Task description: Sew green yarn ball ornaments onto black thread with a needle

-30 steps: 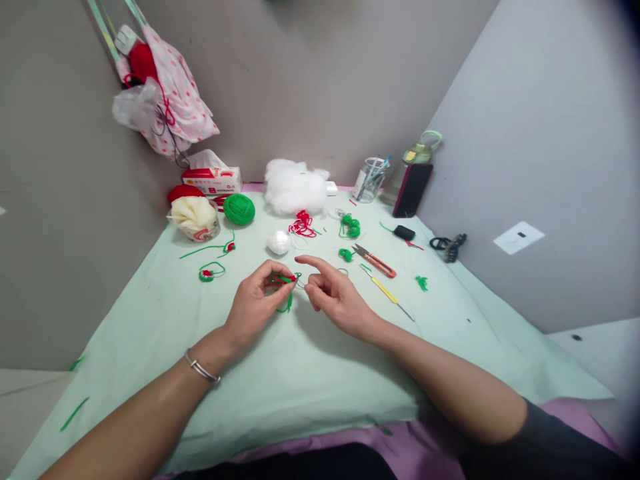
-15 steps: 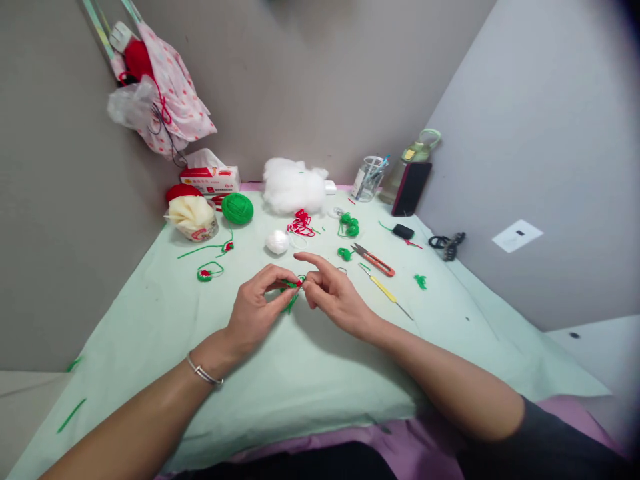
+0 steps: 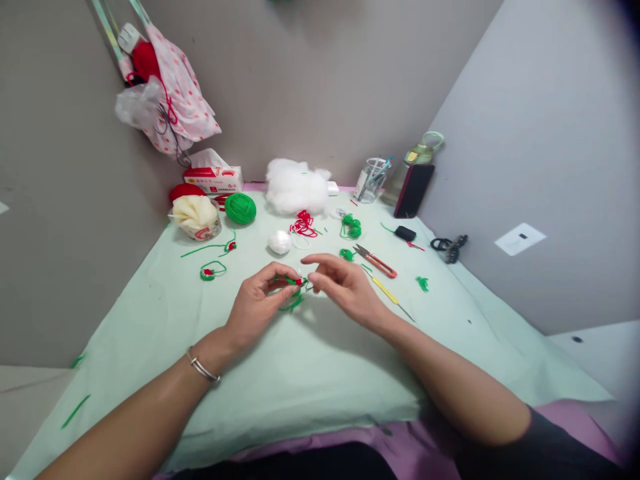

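My left hand is closed, thumb and fingers pinching a small red and green crocheted piece. Green yarn tails hang below it onto the cloth. A thin dark sliver, too small to name, sticks out on its right side. Close beside the piece is my right hand, its thumb and index finger stretched apart and the other fingers partly hidden. Beyond my hands lie a white yarn ball and a tangle of red yarn. Orange thread snips and a yellow-handled crochet hook rest to the right.
Two small red and green crocheted pieces lie at left, near a green yarn ball and a tub. White stuffing sits at the back. A glass jar, bottle and phone stand back right.
My right thumb has lifted and spread from the crocheted piece, and the right index finger has shifted slightly right. The left hand keeps its pinch. The whole view has shifted a little.
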A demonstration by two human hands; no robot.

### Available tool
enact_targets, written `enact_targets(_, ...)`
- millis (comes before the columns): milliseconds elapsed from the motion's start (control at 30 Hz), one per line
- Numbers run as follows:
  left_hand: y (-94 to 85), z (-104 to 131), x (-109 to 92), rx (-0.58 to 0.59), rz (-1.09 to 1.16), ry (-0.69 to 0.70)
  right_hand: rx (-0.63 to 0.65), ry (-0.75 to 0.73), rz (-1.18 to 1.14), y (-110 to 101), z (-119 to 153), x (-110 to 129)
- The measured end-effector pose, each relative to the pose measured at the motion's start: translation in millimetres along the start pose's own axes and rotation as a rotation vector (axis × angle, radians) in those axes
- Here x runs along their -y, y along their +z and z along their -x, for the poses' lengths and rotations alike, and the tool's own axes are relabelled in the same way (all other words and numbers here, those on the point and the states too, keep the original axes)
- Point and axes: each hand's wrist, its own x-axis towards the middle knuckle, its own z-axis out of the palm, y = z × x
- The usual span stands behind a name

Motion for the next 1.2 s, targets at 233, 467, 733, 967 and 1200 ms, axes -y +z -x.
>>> enact_targets(233, -1.2, -4, 7, 0.13, 0.03, -0.086, 0.091, 0.25, -0.17, -9, -8, -2)
enact_targets(467, -5.2, -7, 4, 0.235, -0.001, -0.131, -0.038, 0.349, -0.415, -12, -18, -20)
enact_targets(733, -15.3, -13, -1, 0.233, 0.139, -0.237, -0.242, 0.31, -0.725, -67, -30, -15)
enact_targets(967, -20.6, -14, -4, 0.186, 0.179, -0.297, -0.852, 0.125, -0.387, -165, -25, -45)
enact_targets(1200, -19.8, -14, -5, 0.199, 0.215, -0.31, -0.524, 0.081, -0.219, -113, -26, -31)
